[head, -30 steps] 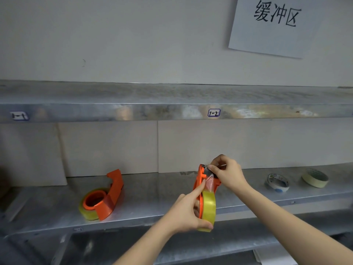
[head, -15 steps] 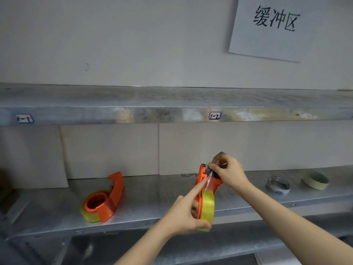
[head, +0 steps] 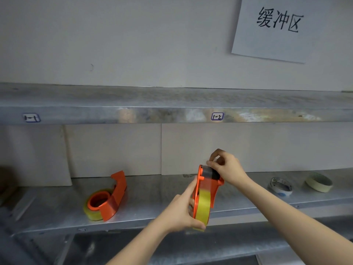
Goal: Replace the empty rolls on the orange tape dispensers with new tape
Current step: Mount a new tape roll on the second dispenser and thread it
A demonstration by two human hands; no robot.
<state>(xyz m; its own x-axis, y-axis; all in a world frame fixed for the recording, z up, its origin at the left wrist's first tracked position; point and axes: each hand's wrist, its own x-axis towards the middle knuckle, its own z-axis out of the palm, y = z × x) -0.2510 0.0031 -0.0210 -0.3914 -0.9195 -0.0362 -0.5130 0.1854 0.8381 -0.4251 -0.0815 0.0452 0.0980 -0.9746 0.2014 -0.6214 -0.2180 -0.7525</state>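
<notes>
Fingers: right hand (head: pixel 227 169) pinches the tape end at the cutter; left hand (head: pixel 183 213) clasps the yellow roll (head: pixel 204 205).
Location: held dispenser (head: pixel 207 180), lower centre of frame, above the shelf edge (head: pixel 133 224).
Axis: upright, cutter pointing up.
Risk: tape may wrinkle or stick to itself if pulled askew.
Other: second dispenser (head: pixel 112 197) lies flat, lower left.

I see a pale, plain wall (head: pixel 133 44) with a white paper sign (head: pixel 286 29) bearing black characters at upper right. Two galvanized metal shelves run across: the upper shelf (head: pixel 152 104) carries small labels (head: pixel 217 116) on its front edge, the lower shelf (head: pixel 57 205) backs onto beige panels (head: pixel 114 150).
</notes>
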